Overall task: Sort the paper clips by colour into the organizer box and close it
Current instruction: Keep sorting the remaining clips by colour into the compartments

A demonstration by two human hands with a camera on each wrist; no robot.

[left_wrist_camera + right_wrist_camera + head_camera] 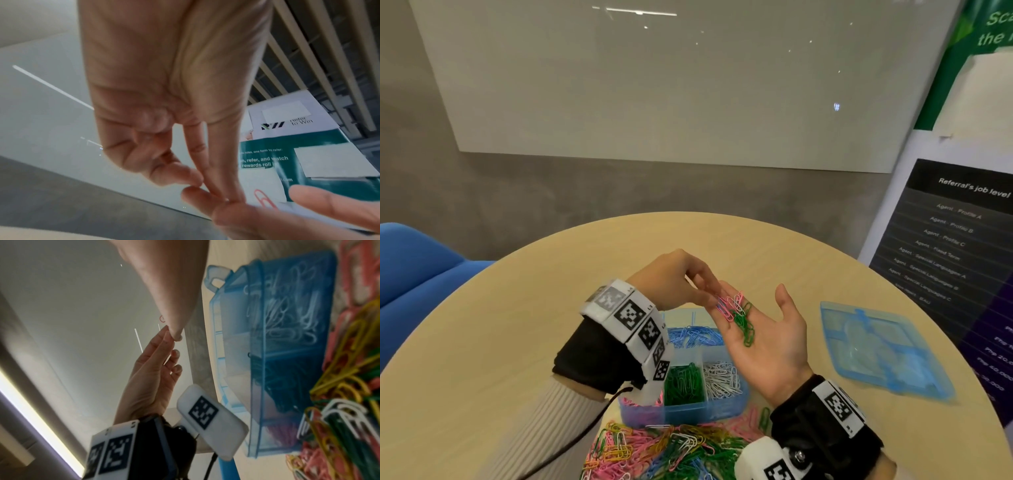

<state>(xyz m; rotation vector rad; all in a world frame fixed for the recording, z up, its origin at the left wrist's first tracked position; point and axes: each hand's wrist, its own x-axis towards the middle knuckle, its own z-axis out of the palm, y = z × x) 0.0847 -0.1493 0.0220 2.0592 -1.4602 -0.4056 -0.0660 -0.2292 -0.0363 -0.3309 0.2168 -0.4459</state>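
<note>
My right hand (767, 349) is held palm up over the blue organizer box (722, 409), open and flat. A small bunch of pink paper clips (730, 304) lies on its fingers and green clips (743, 322) lie on the palm. My left hand (702, 291) reaches in from the left, its thumb and forefinger pinching at the pink clips. One pink clip (265, 198) shows beside those fingertips in the left wrist view. The box stands without its lid, with blue, green, white and pink clips in separate compartments. Its lid (883, 353) lies on the table to the right.
A mixed pile of loose clips (664, 452) lies at the near edge of the round wooden table (517, 325), just in front of the box. A blue chair (414, 267) stands at the left. A poster stand (955, 246) rises at the right.
</note>
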